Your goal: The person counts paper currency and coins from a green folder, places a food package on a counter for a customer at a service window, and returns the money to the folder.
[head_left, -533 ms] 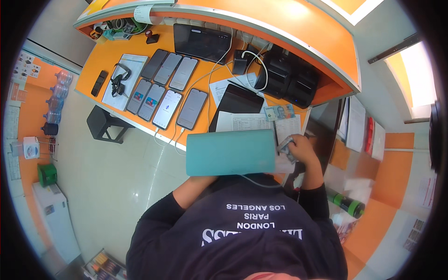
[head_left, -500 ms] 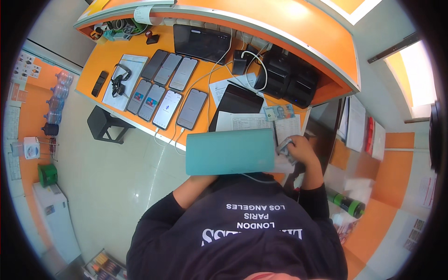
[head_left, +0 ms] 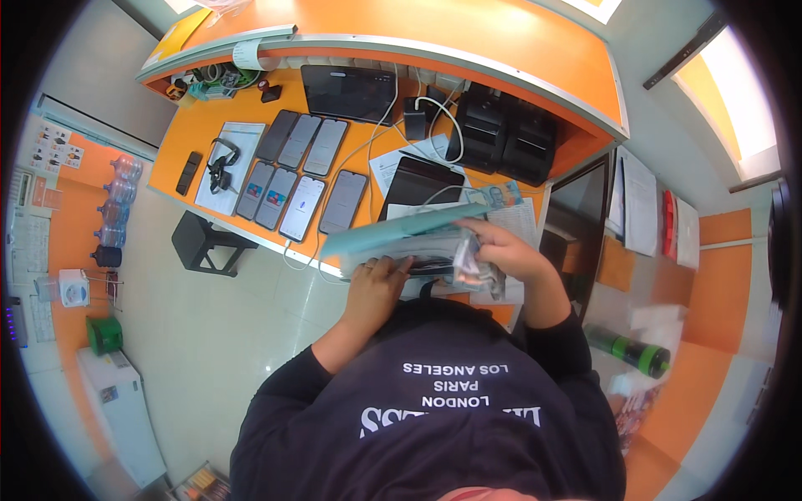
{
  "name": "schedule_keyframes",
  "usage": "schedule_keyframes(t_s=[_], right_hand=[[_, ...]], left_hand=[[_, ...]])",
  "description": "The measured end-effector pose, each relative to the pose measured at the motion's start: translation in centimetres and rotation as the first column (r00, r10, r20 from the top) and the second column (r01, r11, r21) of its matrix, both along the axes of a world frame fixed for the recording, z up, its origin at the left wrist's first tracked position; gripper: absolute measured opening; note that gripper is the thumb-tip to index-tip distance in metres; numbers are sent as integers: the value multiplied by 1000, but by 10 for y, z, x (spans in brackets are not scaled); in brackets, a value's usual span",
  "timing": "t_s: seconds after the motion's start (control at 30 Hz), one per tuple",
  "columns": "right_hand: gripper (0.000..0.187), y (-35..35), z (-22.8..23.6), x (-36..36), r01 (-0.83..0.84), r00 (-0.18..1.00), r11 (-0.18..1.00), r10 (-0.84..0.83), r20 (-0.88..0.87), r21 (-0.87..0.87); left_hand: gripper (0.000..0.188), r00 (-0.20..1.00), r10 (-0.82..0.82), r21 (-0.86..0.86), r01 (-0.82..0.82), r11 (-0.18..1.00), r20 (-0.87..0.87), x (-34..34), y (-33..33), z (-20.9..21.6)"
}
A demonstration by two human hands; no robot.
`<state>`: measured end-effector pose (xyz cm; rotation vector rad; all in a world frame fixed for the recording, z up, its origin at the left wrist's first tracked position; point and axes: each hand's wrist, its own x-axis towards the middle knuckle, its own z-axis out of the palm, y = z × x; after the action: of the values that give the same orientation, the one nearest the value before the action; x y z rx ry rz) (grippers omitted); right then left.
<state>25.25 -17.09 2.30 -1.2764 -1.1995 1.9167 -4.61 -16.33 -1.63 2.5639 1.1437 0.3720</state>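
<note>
A long teal wallet (head_left: 384, 231) is tilted in front of my body at the desk's near edge. Its flap stands raised, and a pale inside with dark slots shows, partly smeared by motion. My left hand (head_left: 373, 290) grips the wallet's near side, fingertips bent over the edge into the opening. Against the right end of the wallet, my right hand (head_left: 511, 250) is closed on folded banknotes (head_left: 469, 265) that hang down over the opening. A single bluish banknote (head_left: 499, 196) lies on papers just beyond the wallet.
Several phones (head_left: 302, 204) lie in rows on the orange desk, some with cables. A dark tablet (head_left: 418, 185), a larger tablet (head_left: 347, 92) and black printer-like machines (head_left: 480, 125) stand farther back. Below the desk's left edge is a black stool (head_left: 205, 242).
The wallet has tipped from flat and closed to flap raised. My right hand has brought the banknotes left to its opening. My left hand has come from beneath the wallet to its near edge.
</note>
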Motion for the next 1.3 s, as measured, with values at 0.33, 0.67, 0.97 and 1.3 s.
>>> schedule_keyframes(t_s=[0.33,0.67,0.97,1.3], right_hand=[[52,42,3,-56,284,938,959,-277,-210,1],[50,61,-17,-47,370,916,929,-362,-173,13],[51,67,-19,-54,364,921,931,-361,-147,-10],[52,72,-23,-42,386,908,922,-374,-187,31]], left_hand=[[42,992,-79,136,65,989,102,-19,-20,-29],[34,988,-119,25,117,993,97,-25,-24,-32],[27,992,-33,-12,34,999,120,-14,-26,-40],[26,995,-102,41,103,994,-17,-10,-20,-32]])
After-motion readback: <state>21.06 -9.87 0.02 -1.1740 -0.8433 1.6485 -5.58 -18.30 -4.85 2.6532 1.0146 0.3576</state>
